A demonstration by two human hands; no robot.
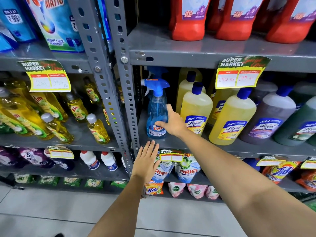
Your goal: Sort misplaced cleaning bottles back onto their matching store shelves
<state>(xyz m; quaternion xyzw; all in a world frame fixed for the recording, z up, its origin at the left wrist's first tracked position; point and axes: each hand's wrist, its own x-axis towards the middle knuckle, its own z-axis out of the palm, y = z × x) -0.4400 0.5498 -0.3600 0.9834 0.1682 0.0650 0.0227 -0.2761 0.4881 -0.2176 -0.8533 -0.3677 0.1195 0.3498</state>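
Note:
A blue spray bottle (156, 108) with a blue trigger head stands upright at the left end of the middle grey shelf (248, 147). A second blue trigger head shows right behind it. My right hand (171, 123) reaches in from the right and wraps the bottle's lower half, thumb across the label and index finger up its side. My left hand (146, 162) hovers flat below the shelf's front edge, fingers straight, holding nothing. Yellow floor-cleaner bottles (196, 110) with blue caps stand just to the right of the spray bottle.
A slotted grey upright (126, 100) splits the two shelf bays. Yellow dish-liquid bottles (97, 129) fill the left bay. Red bottles (188, 23) stand on the shelf above. Purple (268, 120) and green cleaner bottles stand further right, detergent pouches (187, 170) below.

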